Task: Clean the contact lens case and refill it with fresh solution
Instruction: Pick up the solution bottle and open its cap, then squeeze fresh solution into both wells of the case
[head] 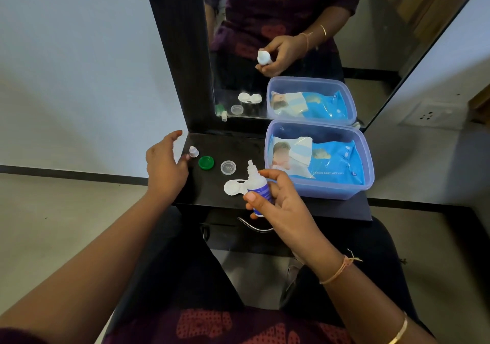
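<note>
My right hand [281, 198] grips a small white solution bottle [256, 182] with a blue label, held upright with its uncapped nozzle up, over the black shelf [238, 147]. The white contact lens case [233, 186] lies open on the shelf just left of the bottle, one well partly hidden behind it. A green case lid [206, 162] and a clear case lid [228, 167] lie behind it. The bottle's small clear cap [193, 151] stands at the shelf's left end. My left hand [165, 163] hovers with fingers spread, fingertips next to that cap.
A translucent blue plastic box [318, 187] holding a pack of baby wet wipes [326, 162] fills the shelf's right side. A mirror [291, 12] stands behind the shelf. A metal drawer handle [253, 225] sits below the shelf front. White walls flank the unit.
</note>
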